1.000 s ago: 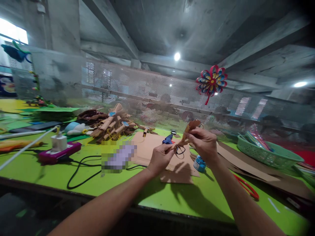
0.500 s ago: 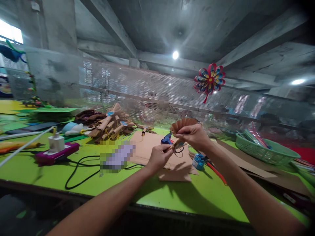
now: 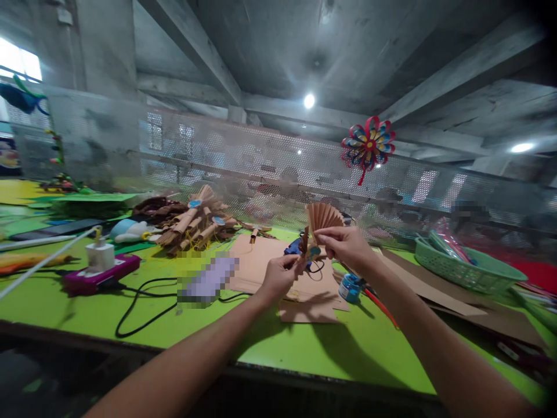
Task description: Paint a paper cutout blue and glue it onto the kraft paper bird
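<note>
My left hand (image 3: pixel 279 280) is closed on the lower part of a brown pleated paper fan (image 3: pixel 325 216), held above the table. A small blue patch (image 3: pixel 312 253) shows near the fan's base. The thumb and finger of my right hand (image 3: pixel 348 247) pinch together at the fan's lower right side, partly hiding it. The pleats spread upward between and above both hands. Just behind my left fingertips is a dark blue object (image 3: pixel 292 247), mostly covered. Beneath my hands lie sheets of brown card (image 3: pixel 308 312).
A blue jar (image 3: pixel 349 288) and a red-orange stick (image 3: pixel 382 309) lie right of the card. Farther right stands a green basket (image 3: pixel 470 273). To the left are a pile of folded paper pieces (image 3: pixel 191 223), a purple power strip (image 3: pixel 102 276) and black cable (image 3: pixel 130 332). A perforated screen (image 3: pixel 243 157) rises behind.
The pleated fan has turned more upright and its folds now face me. My left hand has shifted slightly left and my right hand slightly lower, both still gripping.
</note>
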Available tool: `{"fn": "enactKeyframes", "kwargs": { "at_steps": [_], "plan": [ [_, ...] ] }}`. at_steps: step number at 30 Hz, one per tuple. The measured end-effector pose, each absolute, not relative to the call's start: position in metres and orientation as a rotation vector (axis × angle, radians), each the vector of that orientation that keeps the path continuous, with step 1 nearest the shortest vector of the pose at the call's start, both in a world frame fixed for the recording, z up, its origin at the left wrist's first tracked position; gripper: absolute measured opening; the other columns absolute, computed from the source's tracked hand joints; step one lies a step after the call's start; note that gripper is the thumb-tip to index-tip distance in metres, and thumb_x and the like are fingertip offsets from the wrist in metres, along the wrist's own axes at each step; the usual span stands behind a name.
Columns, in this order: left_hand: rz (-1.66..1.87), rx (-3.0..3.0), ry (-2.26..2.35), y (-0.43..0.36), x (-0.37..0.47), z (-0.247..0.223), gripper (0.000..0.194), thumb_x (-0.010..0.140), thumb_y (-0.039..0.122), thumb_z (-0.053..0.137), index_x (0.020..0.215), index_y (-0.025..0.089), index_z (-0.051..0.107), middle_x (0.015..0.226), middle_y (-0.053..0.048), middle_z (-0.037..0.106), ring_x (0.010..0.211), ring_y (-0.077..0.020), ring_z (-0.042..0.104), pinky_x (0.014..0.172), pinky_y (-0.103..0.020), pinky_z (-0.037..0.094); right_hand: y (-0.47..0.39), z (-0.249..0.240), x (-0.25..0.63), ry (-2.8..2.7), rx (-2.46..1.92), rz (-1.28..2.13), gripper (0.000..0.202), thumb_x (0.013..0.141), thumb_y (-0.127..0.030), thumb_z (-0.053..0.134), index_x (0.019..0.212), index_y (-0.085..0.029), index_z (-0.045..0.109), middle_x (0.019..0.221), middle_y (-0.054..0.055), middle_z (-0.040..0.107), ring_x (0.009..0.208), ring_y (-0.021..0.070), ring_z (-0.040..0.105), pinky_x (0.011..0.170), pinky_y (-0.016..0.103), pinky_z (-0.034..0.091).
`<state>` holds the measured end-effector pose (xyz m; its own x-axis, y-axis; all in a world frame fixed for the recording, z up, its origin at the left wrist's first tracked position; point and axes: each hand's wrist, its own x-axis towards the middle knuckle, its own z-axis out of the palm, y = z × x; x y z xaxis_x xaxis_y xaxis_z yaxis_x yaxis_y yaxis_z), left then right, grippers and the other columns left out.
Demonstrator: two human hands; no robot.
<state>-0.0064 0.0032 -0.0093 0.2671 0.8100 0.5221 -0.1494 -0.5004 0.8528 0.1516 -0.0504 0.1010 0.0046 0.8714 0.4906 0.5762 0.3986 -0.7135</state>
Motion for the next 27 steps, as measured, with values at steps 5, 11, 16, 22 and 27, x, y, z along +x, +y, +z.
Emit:
{"fn": "enactKeyframes", "kwargs": {
  "at_steps": [5, 11, 16, 22, 27],
  "plan": [
    [1.387, 1.649, 0.619, 0.004, -0.006, -0.01, 0.043, 0.071, 0.054, 0.068, 0.077, 0.012, 0.073, 0.053, 0.002, 0.051, 0.047, -0.0081, 0.039, 0.044, -0.02, 0.032, -0.048, 0.092, 0.147, -1.661, -1.233, 0.488, 0.037, 0.074, -0.032, 0.062, 0.097, -0.007, 0.075, 0.041, -0.001, 0.055, 0.035, 0.0075, 0.04, 0.037, 0.02, 0.03],
    [1.382, 1.618, 0.621, 0.003, -0.006, -0.008, 0.04, 0.067, 0.052, 0.073, 0.065, 0.011, 0.07, 0.052, 0.002, 0.052, 0.045, -0.0074, 0.039, 0.043, -0.02, 0.031, -0.047, 0.083, 0.142, -1.675, -1.233, 0.437, 0.035, 0.075, -0.029, 0.059, 0.096, -0.006, 0.075, 0.043, 0.0, 0.057, 0.037, 0.0089, 0.043, 0.038, 0.02, 0.033],
    [1.393, 1.585, 0.644, 0.003, -0.005, -0.009, 0.041, 0.066, 0.051, 0.073, 0.071, 0.011, 0.072, 0.053, 0.0, 0.057, 0.045, -0.0083, 0.042, 0.043, -0.02, 0.033, -0.049, 0.075, 0.14, -1.793, -1.247, 0.212, 0.033, 0.078, -0.023, 0.053, 0.095, -0.009, 0.076, 0.049, 0.003, 0.063, 0.043, 0.0128, 0.052, 0.042, 0.022, 0.039],
    [1.383, 1.573, 0.662, 0.004, -0.003, -0.012, 0.04, 0.064, 0.05, 0.075, 0.075, 0.012, 0.074, 0.052, -0.001, 0.059, 0.046, -0.0095, 0.045, 0.042, -0.02, 0.033, -0.053, 0.071, 0.143, -1.912, -1.292, -0.008, 0.034, 0.075, -0.015, 0.05, 0.094, -0.014, 0.078, 0.061, 0.006, 0.071, 0.051, 0.0161, 0.061, 0.047, 0.023, 0.042],
    [1.356, 1.575, 0.659, 0.004, -0.004, -0.013, 0.038, 0.063, 0.049, 0.077, 0.074, 0.013, 0.073, 0.052, -0.001, 0.06, 0.045, -0.0097, 0.046, 0.042, -0.02, 0.034, -0.058, 0.072, 0.145, -1.955, -1.31, -0.055, 0.034, 0.076, -0.014, 0.049, 0.096, -0.013, 0.077, 0.066, 0.007, 0.073, 0.054, 0.0164, 0.063, 0.05, 0.023, 0.043]
  ]
}}
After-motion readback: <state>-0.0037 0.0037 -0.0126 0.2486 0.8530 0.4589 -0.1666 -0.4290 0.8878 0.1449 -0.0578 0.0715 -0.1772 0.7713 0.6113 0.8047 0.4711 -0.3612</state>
